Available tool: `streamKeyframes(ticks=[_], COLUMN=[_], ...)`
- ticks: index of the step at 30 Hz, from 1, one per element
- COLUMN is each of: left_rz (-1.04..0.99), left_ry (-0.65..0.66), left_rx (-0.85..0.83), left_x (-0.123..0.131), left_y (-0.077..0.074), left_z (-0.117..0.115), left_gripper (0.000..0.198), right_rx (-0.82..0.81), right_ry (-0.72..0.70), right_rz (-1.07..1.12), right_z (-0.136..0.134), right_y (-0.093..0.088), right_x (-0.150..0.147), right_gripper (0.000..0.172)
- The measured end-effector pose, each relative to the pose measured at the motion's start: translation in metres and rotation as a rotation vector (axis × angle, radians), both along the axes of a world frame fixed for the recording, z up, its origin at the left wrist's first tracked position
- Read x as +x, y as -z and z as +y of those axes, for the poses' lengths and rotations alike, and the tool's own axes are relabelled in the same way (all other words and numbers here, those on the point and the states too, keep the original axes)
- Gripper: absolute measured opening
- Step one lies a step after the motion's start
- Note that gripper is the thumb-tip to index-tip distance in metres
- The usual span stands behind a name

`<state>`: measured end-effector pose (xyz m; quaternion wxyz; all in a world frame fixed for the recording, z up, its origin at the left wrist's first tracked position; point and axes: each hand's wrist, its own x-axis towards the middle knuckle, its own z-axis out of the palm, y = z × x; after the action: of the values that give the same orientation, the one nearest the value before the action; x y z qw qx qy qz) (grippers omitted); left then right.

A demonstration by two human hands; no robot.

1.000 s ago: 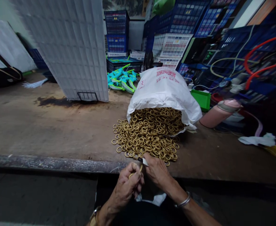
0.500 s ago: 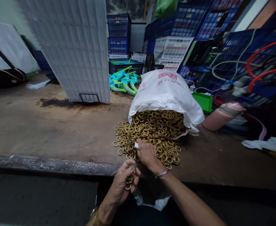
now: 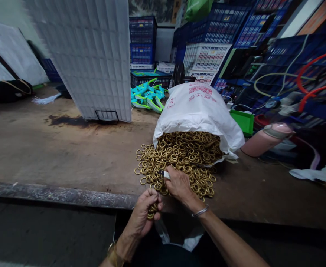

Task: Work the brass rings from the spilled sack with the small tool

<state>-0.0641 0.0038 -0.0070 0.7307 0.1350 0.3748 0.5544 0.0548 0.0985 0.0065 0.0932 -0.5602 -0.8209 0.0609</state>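
My left hand [image 3: 146, 211] is closed around a small bunch of brass-coloured rings [image 3: 152, 210], just in front of the table's edge. My right hand [image 3: 178, 183] reaches palm down onto the loose pile of rings [image 3: 176, 157], its fingers bent and mostly hidden from above. A white band with a dark tip [image 3: 165, 174] shows at its fingers; whether it is a finger wrap or a small tool is unclear. The rings spill from the mouth of a white woven sack [image 3: 199, 107] lying on its side behind the hands.
A tall ribbed pale panel [image 3: 96, 63] stands on the wooden table [image 3: 68, 155] at left. Turquoise and green pieces [image 3: 149, 96] lie behind the sack. To the right are a pink bottle [image 3: 267, 139], a green tray [image 3: 242, 122] and hoses. Stacked crates [image 3: 207, 55] fill the back.
My right hand has shifted slightly right over the pile. The left fingers have closed further over the held rings. The whole view has moved slightly.
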Motion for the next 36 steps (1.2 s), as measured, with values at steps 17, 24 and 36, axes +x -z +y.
streamKeyframes(ticks=[17,24,36], left_rz=[0.65,0.619,0.424], left_ry=[-0.046,0.014,0.11], left_rx=[0.078,0.139,0.071], left_x=[0.011,0.015,0.015], left_y=[-0.001,-0.007,-0.002], left_z=[0.008,0.008,0.006], left_gripper=[0.024,0.02,0.028], right_rx=[-0.449,-0.723,-0.553], right_ry=[-0.028,0.085,0.01], right_rz=[0.758,0.971,0.832], right_z=[-0.04,-0.042,-0.04], right_y=[0.0,0.012,-0.001], right_x=[0.012,0.013,0.017], right_gripper=[0.022,0.035,0.025])
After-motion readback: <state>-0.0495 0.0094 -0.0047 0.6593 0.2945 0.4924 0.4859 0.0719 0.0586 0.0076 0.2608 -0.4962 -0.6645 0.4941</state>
